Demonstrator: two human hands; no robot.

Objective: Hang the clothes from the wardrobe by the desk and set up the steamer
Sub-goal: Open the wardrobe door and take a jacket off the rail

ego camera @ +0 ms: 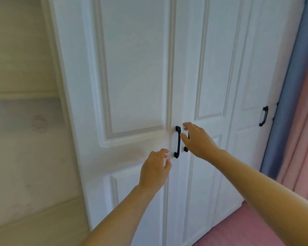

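Wardrobe (135,68) is dead ahead, both white panelled doors shut. The clothes must be inside, out of view; no steamer or table in sight either.

Your left hand (156,168) sits just below and left of the left door's black handle (177,142), fingers (164,151) loosely curled, gripping nothing. Your right hand (197,139) is at the right door's handle (186,144), which it mostly hides. Thumb and forefinger are spread around it and not yet closed; I can't tell if they touch the bar.

Step in hand, as I read it: open both doors.

- Raise the left hand a bit so the fingers hook behind the middle of the bar, not its lower foot.
- Close the right fingers fully round their bar before pulling.
- Pull both outward together, evenly, straight toward you and then apart. The two handles sit just beside each other at the seam, so keep the knuckles from clashing.
- Mind the pink curtain (302,121) and blue curtain (284,103) near the right edge; the right door probably swings toward them.

There's a third handle (263,116) further right; leave it unless the clothes aren't behind the centre pair.
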